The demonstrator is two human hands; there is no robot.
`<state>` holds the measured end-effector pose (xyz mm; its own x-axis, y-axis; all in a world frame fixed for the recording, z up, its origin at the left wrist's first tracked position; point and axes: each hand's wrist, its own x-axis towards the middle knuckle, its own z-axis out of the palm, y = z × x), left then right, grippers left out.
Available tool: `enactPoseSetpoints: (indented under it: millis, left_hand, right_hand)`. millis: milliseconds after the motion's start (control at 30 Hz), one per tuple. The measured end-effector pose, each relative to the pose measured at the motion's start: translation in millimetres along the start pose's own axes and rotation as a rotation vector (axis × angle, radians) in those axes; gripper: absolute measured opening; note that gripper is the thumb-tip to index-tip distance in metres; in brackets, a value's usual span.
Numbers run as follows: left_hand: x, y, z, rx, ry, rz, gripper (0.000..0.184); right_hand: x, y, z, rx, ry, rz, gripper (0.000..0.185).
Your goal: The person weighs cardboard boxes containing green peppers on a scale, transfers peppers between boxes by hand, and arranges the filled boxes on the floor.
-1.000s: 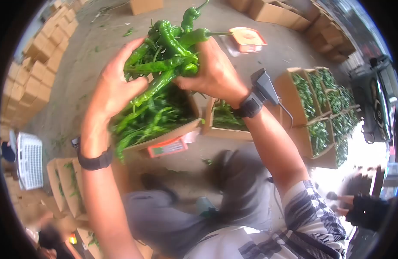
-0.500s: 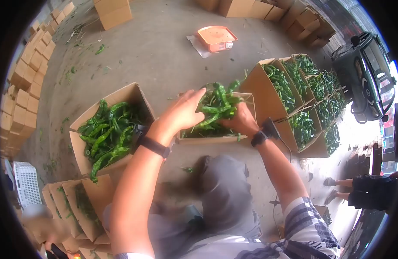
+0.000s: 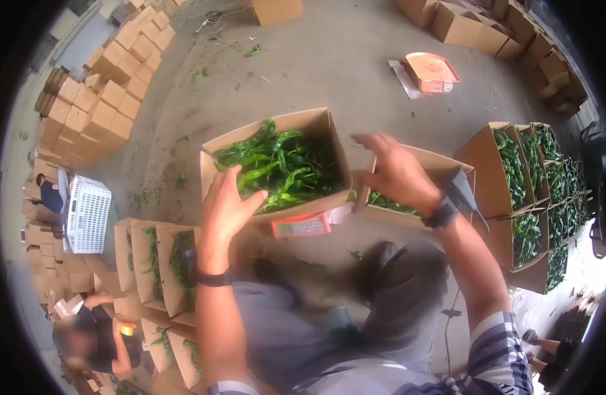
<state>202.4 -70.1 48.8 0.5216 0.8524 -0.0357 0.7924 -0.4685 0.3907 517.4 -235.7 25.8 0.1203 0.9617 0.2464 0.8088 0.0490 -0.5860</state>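
No Legible Lettering

No word, brand, number or sign can be read. The red-orange plastic device with a pale keypad panel (image 3: 302, 226) bears small marks on that panel, too blurred to make out. A small whitish label (image 3: 438, 87) on the side of the orange tray-topped device (image 3: 431, 67) carries print too small to read.

Green peppers (image 3: 291, 161): smooth, glossy skin. Open box (image 3: 341, 141): matt brown cardboard. Tray (image 3: 432, 66): smooth orange plastic (a faint sheen shows from here). Crate (image 3: 88, 214): white perforated plastic. Floor (image 3: 316, 79): matt, concrete-like. Trousers (image 3: 408, 296): grey cloth, matt. Checked sleeve (image 3: 497, 342): woven cloth.
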Motion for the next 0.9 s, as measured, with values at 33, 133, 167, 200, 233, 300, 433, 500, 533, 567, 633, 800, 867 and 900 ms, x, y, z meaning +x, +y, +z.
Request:
enactPoseSetpoints:
  millis: [33, 133, 167, 200, 233, 300, 433, 500, 533, 567, 633, 800, 867, 900]
  left_hand:
    - [-3, -14, 1, 0.083, -0.03, 0.027, 0.074]
    - [-6, -56, 16, 0.125, -0.146, -0.007, 0.066]
    - [-4, -62, 16, 0.118, -0.132, -0.014, 0.066]
    - [-2, -66, 15, 0.101, -0.165, -0.021, 0.064]
    - [0, -72, 16, 0.083, -0.195, -0.028, 0.062]
    - [5, -87, 29, 0.05, -0.163, -0.015, 0.052]
    - [9, -96, 28, -0.038, 0.015, 0.088, 0.043]
    - [14, -93, 23, -0.049, 0.0, 0.069, 0.052]
    - [15, -89, 23, -0.036, 0.047, 0.105, 0.059]
    - [16, -88, 23, -0.02, 0.096, 0.142, 0.066]
    - [18, -90, 38, 0.019, 0.099, 0.157, 0.087]
    - [24, -79, 36, -0.032, -0.059, 0.005, 0.108]
    - [24, -80, 46, 0.099, 0.136, 0.062, 0.114]
    - [24, -78, 40, 0.034, 0.197, 0.036, 0.12]
  right_hand:
    - [24, -20, 11, -0.001, -0.035, -0.08, 0.064]
    - [94, -70, 68, -0.128, -0.192, -0.236, 0.069]
    - [114, -76, 89, -0.195, -0.239, -0.262, 0.07]
    - [130, -79, 112, -0.26, -0.276, -0.281, 0.072]
    - [146, -75, 135, -0.32, -0.275, -0.324, 0.075]
    - [166, -74, 160, -0.448, -0.253, -0.357, 0.081]
    - [176, -63, 187, -0.616, -0.35, -0.207, 0.095]
    - [182, -54, 188, -0.66, -0.351, -0.222, 0.096]
    - [184, -51, 189, -0.695, -0.341, -0.225, 0.098]
    - [185, -49, 191, -0.7, -0.345, -0.227, 0.098]
    - [180, -41, 196, -0.572, -0.298, -0.281, 0.096]
    - [185, -38, 190, -0.481, -0.454, -0.162, 0.089]
    - [186, -28, 189, -0.437, -0.481, -0.159, 0.089]
    - [184, -30, 185, -0.396, -0.506, -0.157, 0.089]
